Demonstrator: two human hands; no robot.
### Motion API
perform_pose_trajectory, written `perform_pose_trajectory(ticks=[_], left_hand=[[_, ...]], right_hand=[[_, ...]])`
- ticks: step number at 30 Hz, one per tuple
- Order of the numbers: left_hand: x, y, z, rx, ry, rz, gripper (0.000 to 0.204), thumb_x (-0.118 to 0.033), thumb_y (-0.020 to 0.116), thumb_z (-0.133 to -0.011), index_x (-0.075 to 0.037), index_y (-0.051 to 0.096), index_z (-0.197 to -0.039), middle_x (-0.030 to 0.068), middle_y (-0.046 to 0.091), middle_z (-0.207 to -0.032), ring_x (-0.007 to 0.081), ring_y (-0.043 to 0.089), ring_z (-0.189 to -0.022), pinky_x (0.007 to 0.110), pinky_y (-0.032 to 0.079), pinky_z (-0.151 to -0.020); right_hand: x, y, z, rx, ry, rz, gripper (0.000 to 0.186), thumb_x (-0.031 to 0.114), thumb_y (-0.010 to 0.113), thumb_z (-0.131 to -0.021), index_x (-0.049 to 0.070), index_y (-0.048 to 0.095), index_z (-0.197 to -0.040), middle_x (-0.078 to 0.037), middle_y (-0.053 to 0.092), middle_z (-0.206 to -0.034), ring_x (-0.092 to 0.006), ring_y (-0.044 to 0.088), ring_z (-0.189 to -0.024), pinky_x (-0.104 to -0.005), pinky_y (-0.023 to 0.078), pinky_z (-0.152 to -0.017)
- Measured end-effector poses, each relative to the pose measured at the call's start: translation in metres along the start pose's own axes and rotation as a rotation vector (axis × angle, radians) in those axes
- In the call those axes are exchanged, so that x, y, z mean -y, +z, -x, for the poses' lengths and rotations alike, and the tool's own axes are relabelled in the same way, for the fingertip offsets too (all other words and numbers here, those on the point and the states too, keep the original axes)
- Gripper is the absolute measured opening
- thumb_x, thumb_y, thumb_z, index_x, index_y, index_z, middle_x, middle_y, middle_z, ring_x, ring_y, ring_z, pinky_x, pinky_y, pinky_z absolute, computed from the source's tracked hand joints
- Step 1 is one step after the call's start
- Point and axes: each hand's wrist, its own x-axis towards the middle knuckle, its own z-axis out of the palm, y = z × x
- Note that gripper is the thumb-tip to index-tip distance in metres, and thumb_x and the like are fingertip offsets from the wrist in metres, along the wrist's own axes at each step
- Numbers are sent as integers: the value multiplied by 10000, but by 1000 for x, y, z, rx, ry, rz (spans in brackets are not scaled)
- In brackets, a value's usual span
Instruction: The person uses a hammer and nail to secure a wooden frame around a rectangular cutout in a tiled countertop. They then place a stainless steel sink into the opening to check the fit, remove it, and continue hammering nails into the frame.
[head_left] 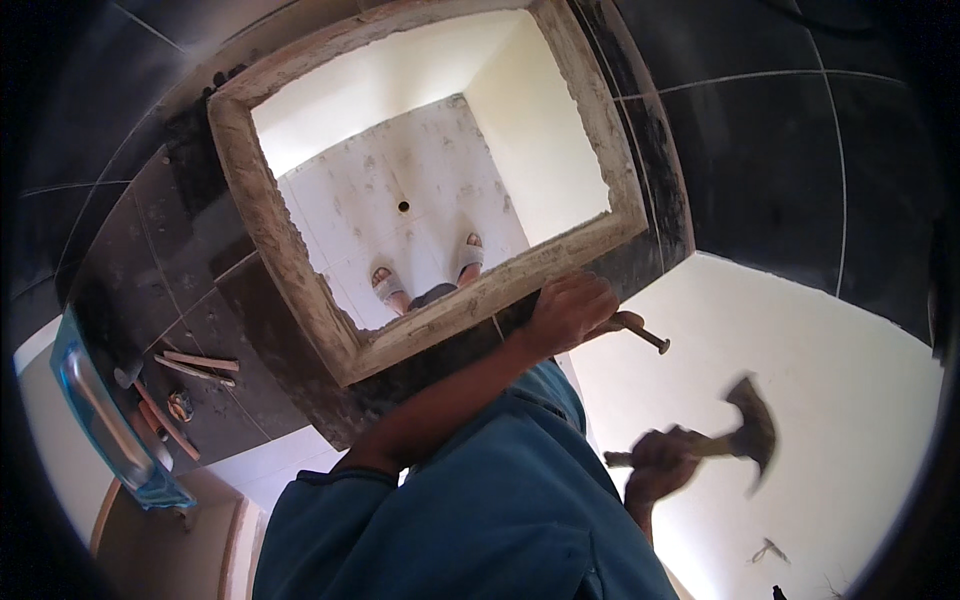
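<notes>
In front of me lies a dark tiled counter [300,330] with a large rectangular cut-out. Rough, chipped grey cement [480,285] edges the opening. My left hand [570,315] rests at its near right edge, closed around a metal chisel [652,340]. The chisel's round struck end sticks out to the right; its tip is hidden by the hand. To the right and nearer me, my right hand [665,463] grips the handle of a hammer [755,435], raised in the air. The hammer head is slightly blurred and apart from the chisel.
Another hammer [128,376], thin sticks [200,366] and a small round item [180,405] lie on the counter's left. Beside them is a long handle-like piece in blue film [105,420]. Sandalled feet [470,255] and a drain hole [403,207] show through the opening. Dark tiles [750,160] cover the wall.
</notes>
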Motion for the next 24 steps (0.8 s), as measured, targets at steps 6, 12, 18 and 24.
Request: perform_pose_trajectory(ticks=[6, 12, 18, 24], left_hand=[[2, 0, 0, 46, -1, -3, 437, -377, 833, -776, -138, 476, -696, 3, 462, -643, 178, 536, -580, 339, 450, -543], [0, -1, -1, 41, 10, -44, 417, -364, 839, -758, -128, 498, -714, -1, 489, -674, 180, 546, -590, 338, 464, -557], [-3, -3, -10, 22, 32, -12, 471, -374, 835, -782, -137, 441, -680, 10, 441, -628, 180, 507, -559, 336, 442, -544], [0, -1, -4, 21, 0, 34, 469, -358, 846, -772, -128, 445, -694, 18, 460, -651, 196, 515, -564, 342, 450, -556]], right_hand=[[31, 3, -9, -260, 259, -476, 341, 372, 489, -1062, 76, 439, -901, 30, 327, -579, -91, 339, -396, -250, 310, -322], [8, -4, 5, -107, 418, 65, 327, 382, 474, -1078, 123, 421, -885, 31, 392, -613, -70, 345, -416, -239, 302, -345], [22, 13, 3, 48, 404, 45, 296, 356, 454, -1089, 112, 431, -924, 38, 383, -609, -69, 361, -418, -243, 328, -358], [16, 11, 0, -286, 248, -294, 305, 384, 457, -1084, 110, 423, -954, 25, 398, -615, -69, 348, -415, -230, 317, -359]])
